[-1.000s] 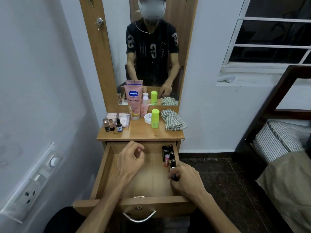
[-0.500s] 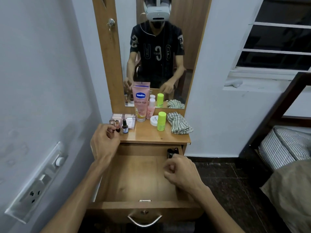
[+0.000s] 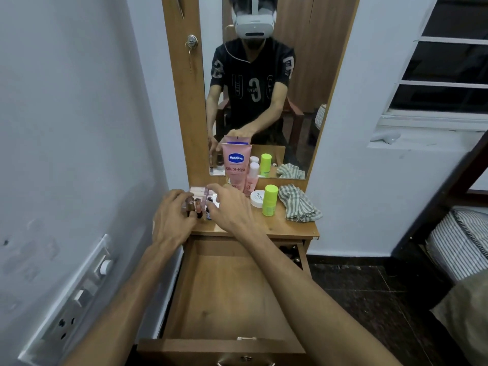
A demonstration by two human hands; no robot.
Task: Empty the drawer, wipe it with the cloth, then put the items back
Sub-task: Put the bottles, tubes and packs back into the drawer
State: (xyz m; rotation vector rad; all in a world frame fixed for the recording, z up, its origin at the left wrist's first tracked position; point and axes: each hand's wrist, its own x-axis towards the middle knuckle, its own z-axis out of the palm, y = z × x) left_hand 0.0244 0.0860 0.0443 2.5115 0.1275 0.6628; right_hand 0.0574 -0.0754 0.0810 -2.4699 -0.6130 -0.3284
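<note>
Right hand [image 3: 232,207] moved from drawer [image 3: 224,294] to bottles [image 3: 196,206] — both hands' fingers hidden, grip unclear.

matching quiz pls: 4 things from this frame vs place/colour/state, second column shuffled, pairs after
Things:
1. cloth
2. drawer
3. green bottle
4. Vaseline tube

Descriptions:
A. pulled open, a few small bottles in its back right corner
B. pink, standing against the mirror
C. striped, crumpled at the right end of the tabletop
D. upright, between a white jar and the striped fabric

Pairs: 1-C, 2-A, 3-D, 4-B
</note>
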